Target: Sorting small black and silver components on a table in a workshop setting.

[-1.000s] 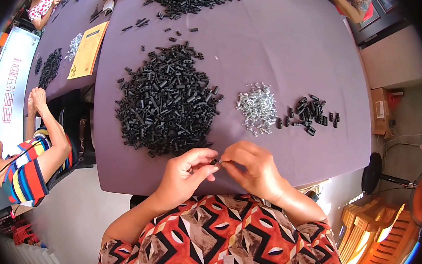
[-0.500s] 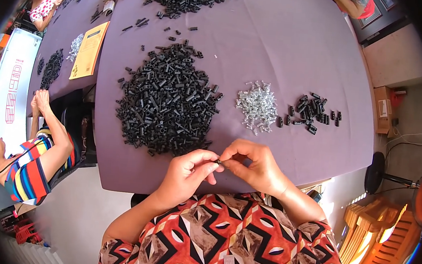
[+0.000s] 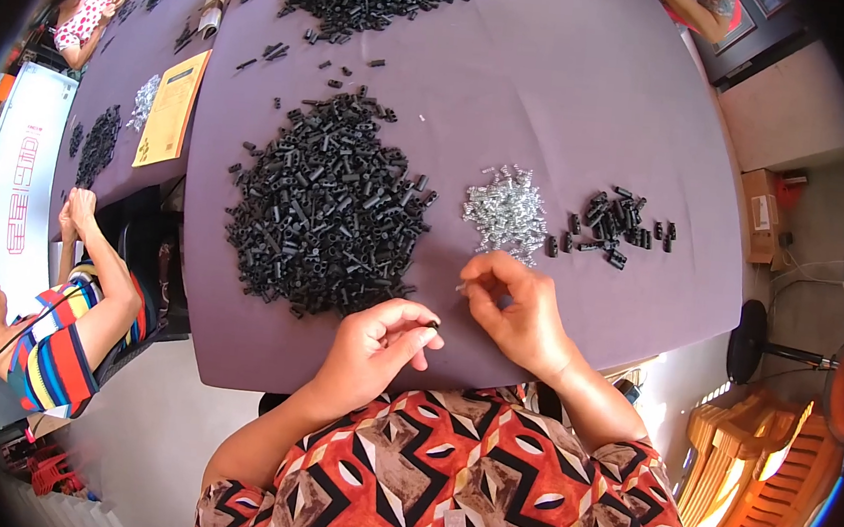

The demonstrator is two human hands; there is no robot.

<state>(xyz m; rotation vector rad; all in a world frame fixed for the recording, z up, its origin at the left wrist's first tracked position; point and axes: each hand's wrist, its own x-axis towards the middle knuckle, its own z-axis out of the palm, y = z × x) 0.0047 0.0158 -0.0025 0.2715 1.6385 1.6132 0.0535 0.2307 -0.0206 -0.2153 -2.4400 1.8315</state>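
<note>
Here, in the head view, the left hand (image 3: pixel 371 347) pinches a black tube (image 3: pixel 432 325) at the table (image 3: pixel 576 106) edge; the right hand (image 3: pixel 517 307) pinches a metal pin (image 3: pixel 461 288) just beside it. Seemingly mid-assembly; next needs aligning pin with tube.

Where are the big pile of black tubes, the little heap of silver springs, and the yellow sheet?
Big pile of black tubes (image 3: pixel 325 205), head view, middle of the pile.
Heap of silver springs (image 3: pixel 503 210), head view, centre of the heap.
Yellow sheet (image 3: pixel 172 108), head view, middle of the sheet.
</note>
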